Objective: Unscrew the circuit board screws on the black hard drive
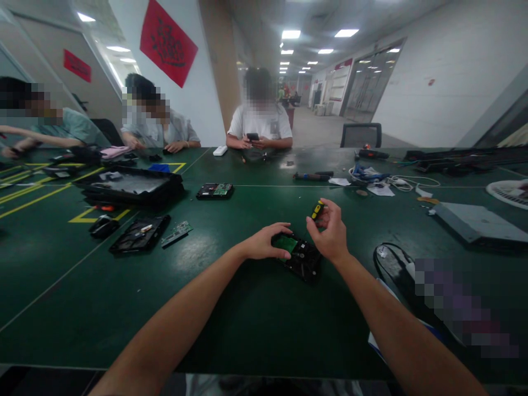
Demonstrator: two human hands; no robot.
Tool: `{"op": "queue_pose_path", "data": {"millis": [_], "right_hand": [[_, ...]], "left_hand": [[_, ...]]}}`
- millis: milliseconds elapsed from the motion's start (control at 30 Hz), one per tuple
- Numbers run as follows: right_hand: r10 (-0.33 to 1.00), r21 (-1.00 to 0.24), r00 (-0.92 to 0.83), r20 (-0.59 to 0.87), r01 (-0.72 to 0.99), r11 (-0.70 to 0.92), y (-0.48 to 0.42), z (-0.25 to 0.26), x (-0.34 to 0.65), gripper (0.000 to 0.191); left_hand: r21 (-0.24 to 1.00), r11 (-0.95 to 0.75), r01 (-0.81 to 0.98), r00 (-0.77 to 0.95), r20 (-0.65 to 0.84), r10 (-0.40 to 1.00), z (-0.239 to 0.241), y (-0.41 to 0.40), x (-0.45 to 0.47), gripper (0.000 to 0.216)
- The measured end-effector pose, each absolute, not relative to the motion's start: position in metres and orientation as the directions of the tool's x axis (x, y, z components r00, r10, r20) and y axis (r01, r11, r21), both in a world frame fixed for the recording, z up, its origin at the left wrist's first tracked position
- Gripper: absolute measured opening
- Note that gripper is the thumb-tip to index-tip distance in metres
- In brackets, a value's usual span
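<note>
The left hand (pixel 267 243) grasps the black-and-green drive (pixel 304 262) inward of the tabletop's (pixel 231 335) front edge, the right hand (pixel 333 235) grips a yellow-and-black tool (pixel 317 210) near it, suggesting tool work, which next calls for steady alignment.

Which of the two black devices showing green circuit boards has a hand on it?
The nearer device, held by the left hand; the farther device lies apart to the left, with no hand on it.

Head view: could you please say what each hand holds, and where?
Right hand: black-yellow tool, by its handle. Left hand: hard drive, across its green end.
</note>
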State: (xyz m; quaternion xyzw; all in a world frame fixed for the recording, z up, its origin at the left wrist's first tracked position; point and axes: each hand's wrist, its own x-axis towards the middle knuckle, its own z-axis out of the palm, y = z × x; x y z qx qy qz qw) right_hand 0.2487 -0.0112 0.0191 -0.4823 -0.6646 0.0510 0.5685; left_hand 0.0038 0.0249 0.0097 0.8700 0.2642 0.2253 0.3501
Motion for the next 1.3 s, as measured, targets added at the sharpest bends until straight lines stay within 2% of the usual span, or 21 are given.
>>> {"op": "queue_pose_path", "data": {"millis": [67,133,200,267,367,467,567,633,733,833,967,1167,1300], "right_hand": [[0.729,-0.655,0.148,0.668,0.581,0.482,-0.006,0.016,0.252,0.067],[0.792,-0.753,0.194,0.579,0.500,0.428,-0.002,0.014,0.256,0.068],[0.903,-0.889,0.145,0.403,0.298,0.349,0.001,0.013,0.257,0.067],[0.975,-0.971,0.039,0.217,0.114,0.211,0.000,0.014,0.258,0.068],[0.996,-0.999,-0.083,0.014,0.041,0.018,-0.005,0.020,0.256,0.073],[0.981,-0.998,-0.186,-0.061,0.013,-0.059,-0.006,0.030,0.250,0.077],[0.974,-0.997,-0.224,-0.015,-0.073,-0.032,-0.002,0.033,0.240,0.075],[0.984,-0.998,-0.176,0.039,-0.060,0.029,0.001,0.030,0.235,0.071],[0.986,-0.988,-0.087,0.143,0.051,0.147,0.002,0.020,0.234,0.070],[0.970,-0.965,0.003,0.243,0.107,0.241,0.001,0.013,0.238,0.078],[0.924,-0.921,0.099,0.369,0.170,0.350,-0.002,0.019,0.239,0.080],[0.845,-0.803,0.059,0.531,0.355,0.480,-0.018,0.033,0.224,0.076],[0.779,-0.677,0.019,0.627,0.507,0.533,-0.025,0.033,0.216,0.075]], "left_hand": [[0.720,-0.613,0.326,0.757,0.189,0.625,0.007,0.022,0.004,0.074],[0.690,-0.631,0.355,0.753,0.189,0.630,0.005,0.018,0.003,0.078],[0.658,-0.655,0.372,0.750,0.202,0.630,0.004,0.015,0.003,0.082],[0.639,-0.670,0.379,0.749,0.214,0.627,0.004,0.014,0.003,0.084],[0.615,-0.684,0.393,0.744,0.224,0.629,0.003,0.012,0.004,0.082],[0.590,-0.666,0.456,0.702,0.222,0.677,0.001,0.005,0.002,0.081],[0.564,-0.615,0.551,0.611,0.230,0.758,-0.001,-0.009,-0.004,0.079],[0.567,-0.580,0.585,0.563,0.231,0.794,-0.002,-0.017,-0.011,0.079],[0.613,-0.571,0.546,0.600,0.190,0.778,0.001,-0.023,-0.022,0.077],[0.659,-0.578,0.482,0.639,0.187,0.746,0.007,-0.021,-0.030,0.070],[0.698,-0.555,0.452,0.664,0.152,0.732,0.011,-0.019,-0.033,0.079],[0.710,-0.557,0.431,0.656,0.177,0.733,0.006,-0.019,-0.031,0.083],[0.700,-0.580,0.417,0.652,0.215,0.727,0.003,-0.017,-0.029,0.082]]}}
